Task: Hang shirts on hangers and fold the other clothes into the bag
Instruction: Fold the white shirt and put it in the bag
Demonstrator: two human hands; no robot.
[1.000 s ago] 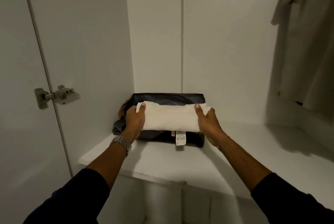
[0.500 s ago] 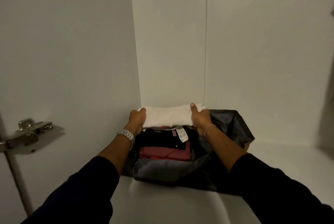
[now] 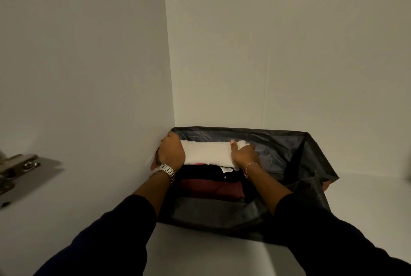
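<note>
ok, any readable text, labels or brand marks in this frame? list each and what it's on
None can be read.
White tag on the black garment in the bag: print too small and blurred.
Small white star-like mark on the same black garment: a sign, no letters.
Watch on the left wrist: no marking legible.
White folded garment, held by both hands: no print visible.

the black bag [image 3: 289, 149] sits open in the shelf's back left corner. a folded white garment [image 3: 208, 153] lies along the bag's far side, over a folded black garment [image 3: 206, 172] and a maroon one [image 3: 209, 189] stacked nearer the front.
</note>
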